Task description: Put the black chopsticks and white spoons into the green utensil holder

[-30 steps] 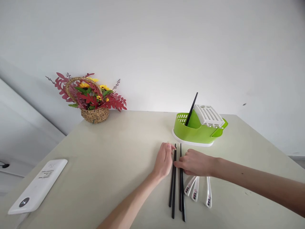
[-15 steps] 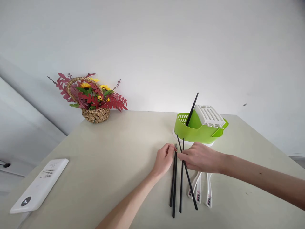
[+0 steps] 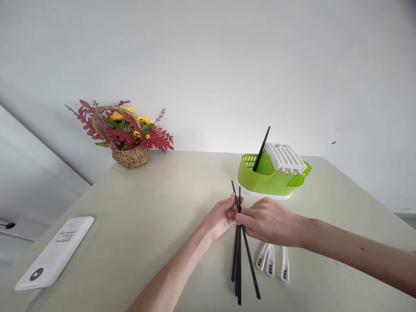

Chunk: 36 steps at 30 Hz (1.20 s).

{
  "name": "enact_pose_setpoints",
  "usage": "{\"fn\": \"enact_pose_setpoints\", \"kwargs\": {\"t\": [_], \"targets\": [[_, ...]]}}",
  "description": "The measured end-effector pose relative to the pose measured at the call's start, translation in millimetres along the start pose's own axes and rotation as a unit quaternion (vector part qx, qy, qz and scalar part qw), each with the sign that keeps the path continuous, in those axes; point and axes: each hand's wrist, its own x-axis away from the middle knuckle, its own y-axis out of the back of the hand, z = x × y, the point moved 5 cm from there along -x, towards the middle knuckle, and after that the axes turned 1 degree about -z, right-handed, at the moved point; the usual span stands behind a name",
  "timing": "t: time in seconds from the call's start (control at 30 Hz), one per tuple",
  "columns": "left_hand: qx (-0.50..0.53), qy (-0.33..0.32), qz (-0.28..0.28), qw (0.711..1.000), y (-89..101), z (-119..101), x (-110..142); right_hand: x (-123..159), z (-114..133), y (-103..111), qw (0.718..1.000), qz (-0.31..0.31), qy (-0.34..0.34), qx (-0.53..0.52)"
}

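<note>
My right hand (image 3: 264, 220) is closed around black chopsticks (image 3: 250, 264), which cross at its fingertips and splay apart toward the front. Close against it, my left hand (image 3: 222, 216) has its fingers curled around the upper part of the black chopsticks, thumb near their thin ends. More black chopsticks (image 3: 234, 260) lie beneath, partly covered by the held ones; the exact grip of the left fingers is partly hidden. Just past the hands stands a green drainer basket (image 3: 269, 182) with a white slotted top (image 3: 286, 157). One dark chopstick-like stick (image 3: 261, 148) leans inside it.
White spoons (image 3: 270, 262) with printed handles lie below my right hand, their far ends hidden by it. A wicker basket of artificial flowers (image 3: 130, 157) stands at the back left. A white power-strip-like device (image 3: 56, 251) with a cable lies at the left edge.
My right hand has moved left with its chopsticks, bringing them over the others by my left hand. The left hand has turned, showing more palm. The drainer basket has stayed put.
</note>
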Motion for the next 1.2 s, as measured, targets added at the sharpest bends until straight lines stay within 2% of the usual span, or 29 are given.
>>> {"fn": "enact_pose_setpoints", "kwargs": {"t": [0.13,0.37,0.5,0.7,0.97,1.2], "targets": [[0.007,0.024,0.028,0.999,1.6,4.7,2.1,-2.6,5.1,3.4,1.0,-0.026,0.001,0.0],[0.016,-0.014,0.064,0.998,-4.6,-1.9,6.8,-4.5,13.9,8.0,0.997,-0.047,0.044,0.036],[0.026,-0.031,0.076,0.996,-8.7,-4.7,9.9,-3.3,19.9,9.2,0.994,-0.046,0.082,0.055],[0.05,-0.015,0.094,0.994,-10.6,-3.8,8.6,-1.7,29.9,5.8,0.993,-0.029,0.1,0.058],[0.042,-0.017,0.091,0.995,-7.6,-2.3,7.4,-2.0,26.9,1.9,0.995,-0.014,0.089,0.035],[0.004,-0.044,0.08,0.996,-11.0,-7.2,11.5,-3.8,21.0,4.5,0.997,-0.011,0.077,0.025]]}}
